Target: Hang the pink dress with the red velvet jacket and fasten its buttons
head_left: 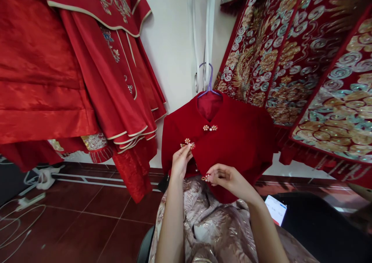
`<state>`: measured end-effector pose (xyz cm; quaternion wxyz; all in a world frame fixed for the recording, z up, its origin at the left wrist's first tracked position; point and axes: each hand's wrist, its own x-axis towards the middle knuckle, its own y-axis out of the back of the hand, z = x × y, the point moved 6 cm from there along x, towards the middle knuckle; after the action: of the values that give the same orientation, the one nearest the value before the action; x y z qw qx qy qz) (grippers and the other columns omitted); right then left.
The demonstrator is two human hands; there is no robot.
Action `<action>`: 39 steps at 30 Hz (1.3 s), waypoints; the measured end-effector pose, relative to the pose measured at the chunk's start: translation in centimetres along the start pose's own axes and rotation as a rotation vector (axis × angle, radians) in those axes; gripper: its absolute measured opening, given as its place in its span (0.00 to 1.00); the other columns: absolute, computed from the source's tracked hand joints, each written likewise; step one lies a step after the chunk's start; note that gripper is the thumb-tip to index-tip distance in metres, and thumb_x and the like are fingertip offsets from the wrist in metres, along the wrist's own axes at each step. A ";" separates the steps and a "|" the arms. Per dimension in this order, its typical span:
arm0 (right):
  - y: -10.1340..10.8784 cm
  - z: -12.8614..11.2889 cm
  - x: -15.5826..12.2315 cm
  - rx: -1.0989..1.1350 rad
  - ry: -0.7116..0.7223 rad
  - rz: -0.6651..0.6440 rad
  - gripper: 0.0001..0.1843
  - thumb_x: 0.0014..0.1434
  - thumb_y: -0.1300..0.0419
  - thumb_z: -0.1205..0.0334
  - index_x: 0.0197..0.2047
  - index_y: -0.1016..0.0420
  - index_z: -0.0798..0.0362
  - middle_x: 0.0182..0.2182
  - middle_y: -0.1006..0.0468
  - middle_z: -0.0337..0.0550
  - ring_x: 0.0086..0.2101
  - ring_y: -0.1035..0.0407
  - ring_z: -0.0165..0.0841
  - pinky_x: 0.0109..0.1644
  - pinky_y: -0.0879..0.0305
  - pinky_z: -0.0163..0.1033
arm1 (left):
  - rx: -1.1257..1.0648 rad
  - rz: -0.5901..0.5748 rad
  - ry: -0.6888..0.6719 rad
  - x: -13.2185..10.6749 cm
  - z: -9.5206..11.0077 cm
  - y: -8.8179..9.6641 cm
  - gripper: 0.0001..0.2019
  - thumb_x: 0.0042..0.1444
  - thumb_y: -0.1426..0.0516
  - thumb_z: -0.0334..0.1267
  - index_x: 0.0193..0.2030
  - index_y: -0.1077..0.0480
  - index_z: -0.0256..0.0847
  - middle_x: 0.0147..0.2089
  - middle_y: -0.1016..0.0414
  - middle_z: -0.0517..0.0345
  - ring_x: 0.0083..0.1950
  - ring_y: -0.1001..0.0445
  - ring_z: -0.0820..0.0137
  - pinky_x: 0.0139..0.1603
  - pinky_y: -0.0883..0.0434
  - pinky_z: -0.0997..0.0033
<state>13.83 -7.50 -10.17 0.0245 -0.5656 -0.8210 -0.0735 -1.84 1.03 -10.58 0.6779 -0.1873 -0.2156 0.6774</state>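
Observation:
A dark red velvet jacket [232,139] hangs in front of me on a purple hanger [209,78]. Its collar is joined by a pearl-beaded flower clasp [210,128], and below that the front edges part. My left hand [180,160] pinches the front edge at another beaded clasp [187,142] on the left side. Lower down, my right hand [225,177] grips a beaded clasp [205,178] at the lower corner of the other front panel, fingers curled round it. The fingertips partly cover both clasps.
Red garments with pale piping [110,73] hang at the left, and heavily embroidered ones [290,61] at the right. Shiny pale fabric [215,232] covers my lap. A lit phone [276,209] lies on a black surface at the right. White cables [20,220] trail over the tiled floor [87,232].

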 end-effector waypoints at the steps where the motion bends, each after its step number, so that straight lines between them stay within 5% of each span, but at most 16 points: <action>1: -0.1 0.1 0.1 0.005 0.001 -0.002 0.15 0.52 0.35 0.53 0.38 0.28 0.54 0.31 0.26 0.39 0.32 0.31 0.28 0.40 0.31 0.36 | 0.002 0.022 -0.017 0.0 0.1 0.0 0.16 0.43 0.33 0.42 0.38 0.22 0.35 0.43 0.20 0.48 0.39 0.23 0.72 0.43 0.29 0.74; 14: -1.2 0.2 0.6 0.032 0.001 0.021 0.14 0.52 0.35 0.53 0.37 0.27 0.54 0.30 0.26 0.39 0.33 0.31 0.29 0.38 0.31 0.37 | 0.076 0.174 -0.113 0.2 0.2 0.6 0.13 0.43 0.34 0.40 0.36 0.22 0.35 0.41 0.20 0.49 0.38 0.22 0.71 0.37 0.29 0.75; 21: -0.2 -0.4 -0.6 -0.081 0.004 -0.053 0.14 0.54 0.36 0.53 0.38 0.28 0.54 0.31 0.26 0.39 0.33 0.32 0.28 0.41 0.34 0.36 | 0.131 0.057 -0.021 -0.6 0.7 -0.6 0.22 0.48 0.38 0.54 0.36 0.22 0.34 0.34 0.21 0.49 0.31 0.24 0.73 0.33 0.29 0.75; 23: 0.6 -0.7 -1.4 -0.112 -0.013 -0.091 0.13 0.55 0.36 0.53 0.37 0.28 0.54 0.31 0.25 0.40 0.34 0.32 0.28 0.42 0.36 0.36 | 0.200 0.033 -0.084 -0.6 1.5 -1.5 0.25 0.52 0.43 0.58 0.34 0.22 0.34 0.33 0.21 0.48 0.32 0.25 0.71 0.34 0.29 0.73; 30: 2.9 -1.4 -3.6 -0.109 -0.047 -0.111 0.12 0.57 0.37 0.54 0.36 0.30 0.54 0.31 0.27 0.39 0.34 0.33 0.27 0.40 0.38 0.34 | 1.063 -0.217 -0.755 0.2 6.4 -10.0 0.13 0.59 0.44 0.48 0.43 0.24 0.46 0.44 0.27 0.53 0.44 0.30 0.68 0.39 0.30 0.70; 34: 3.9 -1.0 -4.0 -0.113 -0.051 -0.080 0.12 0.57 0.38 0.54 0.37 0.30 0.54 0.31 0.28 0.39 0.35 0.34 0.27 0.40 0.38 0.34 | 1.509 -0.321 -0.892 0.7 7.4 -12.4 0.12 0.60 0.46 0.48 0.43 0.26 0.46 0.42 0.31 0.54 0.48 0.34 0.66 0.38 0.32 0.70; 39: 5.2 -0.5 -4.4 -0.121 -0.047 -0.024 0.13 0.57 0.38 0.52 0.38 0.30 0.54 0.33 0.29 0.40 0.36 0.33 0.28 0.42 0.37 0.35 | 1.757 -0.488 -0.970 0.9 8.1 -13.2 0.10 0.61 0.47 0.43 0.43 0.27 0.43 0.42 0.32 0.53 0.48 0.36 0.65 0.39 0.34 0.69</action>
<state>20.26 -9.83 -9.74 -0.0298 -0.5577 -0.8222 -0.1102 4.82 1.50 3.43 0.5345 0.7162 0.0729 0.4428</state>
